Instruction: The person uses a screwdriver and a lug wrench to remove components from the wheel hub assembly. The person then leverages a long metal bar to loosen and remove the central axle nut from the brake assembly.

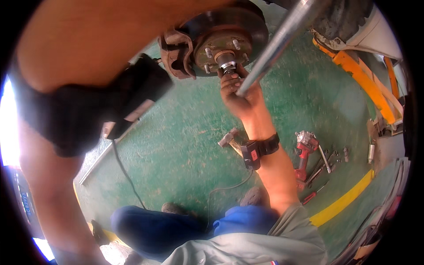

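Observation:
My right hand [238, 92] is closed round the head of a socket wrench [269, 51]. Its shiny socket [229, 66] sits against the middle of a wheel hub [216, 48] with bare studs. From that hand the long metal bar slants to the upper right and leaves the picture. Behind the hub is a dark brake disc [229, 20], with a rusty caliper [176, 55] on its left side. My left arm [84, 44], blurred and close, rises along the left and crosses the top; its hand lies outside the picture. Both arms wear black straps with small devices.
On the green floor [176, 145] lie a hammer [229, 138], a red impact wrench [305, 148], a red-handled screwdriver [311, 197] and several sockets and hand tools. An orange lift arm [364, 84] stands at right. Cables hang from both wrist devices. A yellow line [340, 201] crosses lower right.

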A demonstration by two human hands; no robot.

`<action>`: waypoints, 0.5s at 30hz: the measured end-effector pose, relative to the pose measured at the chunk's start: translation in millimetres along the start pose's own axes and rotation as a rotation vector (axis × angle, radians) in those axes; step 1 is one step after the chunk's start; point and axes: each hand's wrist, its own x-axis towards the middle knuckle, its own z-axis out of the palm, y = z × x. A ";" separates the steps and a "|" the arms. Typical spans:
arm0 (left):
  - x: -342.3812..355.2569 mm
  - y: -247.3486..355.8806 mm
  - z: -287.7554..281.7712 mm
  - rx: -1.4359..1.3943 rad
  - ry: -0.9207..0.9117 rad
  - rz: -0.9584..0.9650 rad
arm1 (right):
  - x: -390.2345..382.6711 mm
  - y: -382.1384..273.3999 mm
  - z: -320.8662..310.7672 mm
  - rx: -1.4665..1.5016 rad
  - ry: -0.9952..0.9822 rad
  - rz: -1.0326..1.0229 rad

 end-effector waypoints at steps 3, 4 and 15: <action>11.5 -3.4 -15.8 0.071 0.025 0.033 | 5.8 5.5 0.3 0.101 -0.067 0.092; 14.4 -4.1 -18.2 0.088 0.026 0.040 | 7.5 8.9 1.0 0.055 -0.011 0.052; -64.2 32.9 14.7 -0.107 -0.491 -0.491 | 1.0 20.3 7.9 -0.341 0.145 -0.280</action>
